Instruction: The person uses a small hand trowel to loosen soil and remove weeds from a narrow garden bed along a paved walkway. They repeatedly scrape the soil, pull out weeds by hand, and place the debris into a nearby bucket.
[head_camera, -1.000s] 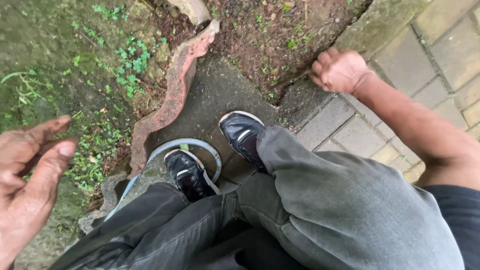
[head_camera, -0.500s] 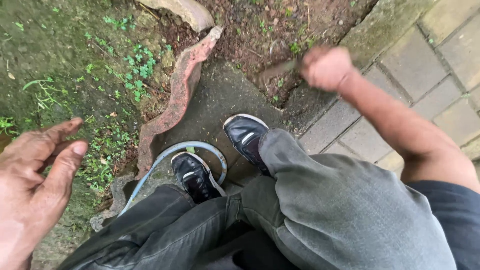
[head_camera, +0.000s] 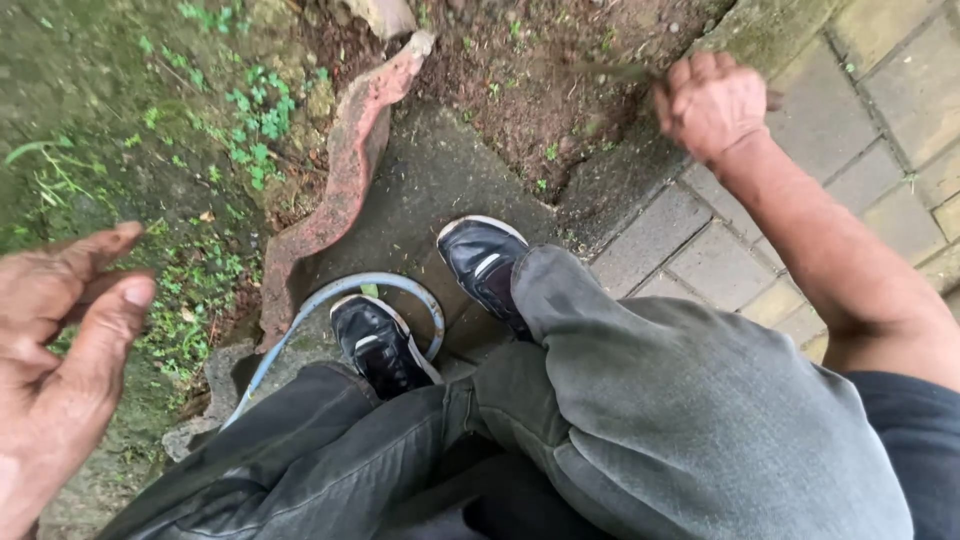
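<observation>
Head view | right hand (head_camera: 712, 103) closed around a thin blurred tool (head_camera: 610, 70) over the soil (head_camera: 540, 90) beside the paving (head_camera: 690, 240) | left hand (head_camera: 60, 350) open, empty, near the grass | I judge short low strokes away from my shoes (head_camera: 485, 265) are best.

Trousers (head_camera: 640, 420): dark grey, faintly mottled weave. Shoes (head_camera: 485, 260): black with white soles and white side marks. Curved edging stone (head_camera: 345, 170): reddish pink, blotched grey. Slab under feet (head_camera: 430, 190): dull grey with greenish tinge. Hoop (head_camera: 390, 285): pale blue-grey. Soil bed (head_camera: 540, 80): dark brown, dotted with green sprouts. Paving blocks (head_camera: 700, 260): grey and yellowish, dark joints. Mossy ground (head_camera: 120, 120): muddy green, brighter green weeds.
</observation>
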